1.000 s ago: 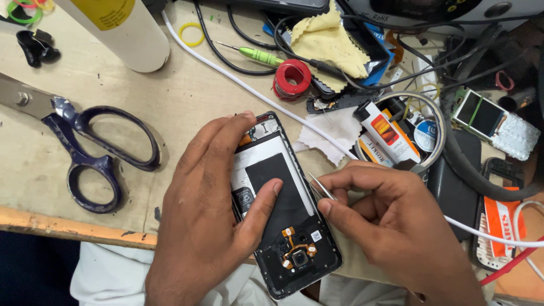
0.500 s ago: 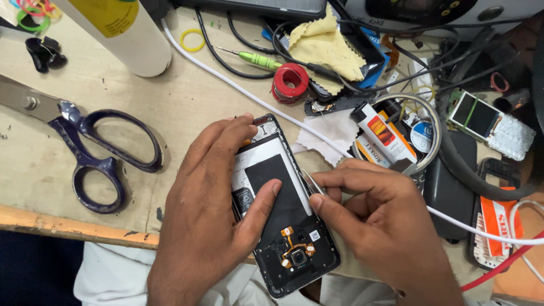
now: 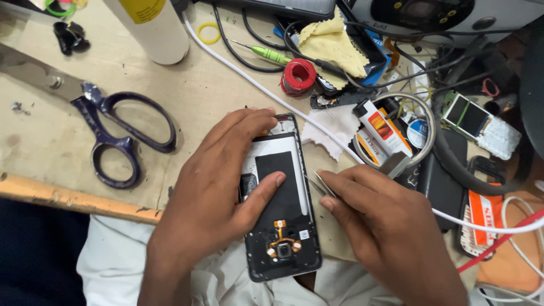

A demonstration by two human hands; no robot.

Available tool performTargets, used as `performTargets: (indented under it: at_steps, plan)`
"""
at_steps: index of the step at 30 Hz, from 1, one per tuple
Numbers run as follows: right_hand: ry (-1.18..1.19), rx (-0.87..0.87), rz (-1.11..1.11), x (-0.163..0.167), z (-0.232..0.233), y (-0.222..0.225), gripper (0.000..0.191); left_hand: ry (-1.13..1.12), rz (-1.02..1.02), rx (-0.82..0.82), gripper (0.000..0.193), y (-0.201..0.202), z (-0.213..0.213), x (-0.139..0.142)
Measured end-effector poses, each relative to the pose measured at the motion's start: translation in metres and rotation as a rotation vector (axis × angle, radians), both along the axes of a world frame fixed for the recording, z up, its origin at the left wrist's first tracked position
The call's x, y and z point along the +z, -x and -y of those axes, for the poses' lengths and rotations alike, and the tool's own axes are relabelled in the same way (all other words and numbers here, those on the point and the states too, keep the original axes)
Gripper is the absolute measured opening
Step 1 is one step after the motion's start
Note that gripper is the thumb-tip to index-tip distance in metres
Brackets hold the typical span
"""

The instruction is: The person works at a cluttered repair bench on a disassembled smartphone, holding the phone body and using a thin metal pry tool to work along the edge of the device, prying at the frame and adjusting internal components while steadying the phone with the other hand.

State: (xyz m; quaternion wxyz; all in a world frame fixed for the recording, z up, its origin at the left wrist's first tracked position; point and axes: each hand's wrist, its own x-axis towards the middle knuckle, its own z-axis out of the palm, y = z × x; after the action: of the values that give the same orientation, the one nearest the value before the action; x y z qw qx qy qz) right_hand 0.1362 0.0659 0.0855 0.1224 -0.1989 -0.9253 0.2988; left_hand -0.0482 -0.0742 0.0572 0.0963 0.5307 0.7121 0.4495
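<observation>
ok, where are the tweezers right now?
Head view, right of centre: the tweezers are pinched in the right hand, tips at the right edge of the opened phone, which the left hand steadies.

Layout: opened phone (image 3: 280, 198) at the counter (image 3: 170, 96) front edge, between both hands.

Scissors (image 3: 107, 127) lie left of the phone; the cylinder (image 3: 150, 25) stands behind them. Tape roll (image 3: 298, 76) and cloth (image 3: 331, 42) lie behind the phone, tweezers (image 3: 319, 184) just right of it.
</observation>
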Motion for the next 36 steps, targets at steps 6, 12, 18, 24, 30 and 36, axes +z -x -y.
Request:
performTargets:
  at_steps: [6, 12, 18, 24, 30, 36]
  plan:
    - [-0.036, -0.130, 0.063, 0.000, 0.019, -0.003, 0.027, -0.003, -0.059, -0.163, 0.038, 0.007, 0.001, -0.002]
    - [0.151, -0.098, -0.011, -0.005, 0.025, -0.010, 0.020, -0.019, -0.070, -0.183, 0.033, 0.002, -0.002, -0.006]
    - [-0.283, -0.066, -0.138, -0.017, 0.035, -0.010, 0.011, -0.025, -0.035, -0.174, 0.034, 0.002, -0.005, -0.010]
    - [-0.333, -0.006, -0.033, -0.018, 0.035, -0.009, 0.012, -0.047, -0.042, -0.172, 0.033, 0.002, -0.006, -0.010]
    - [-0.116, -0.045, -0.057, -0.016, 0.034, -0.006, 0.010, 0.026, 0.049, -0.139, 0.032, 0.002, -0.005, -0.015]
    - [-0.201, -0.104, -0.169, -0.022, 0.037, -0.003, 0.011, 0.012, -0.202, -0.065, 0.065, -0.014, 0.034, 0.006]
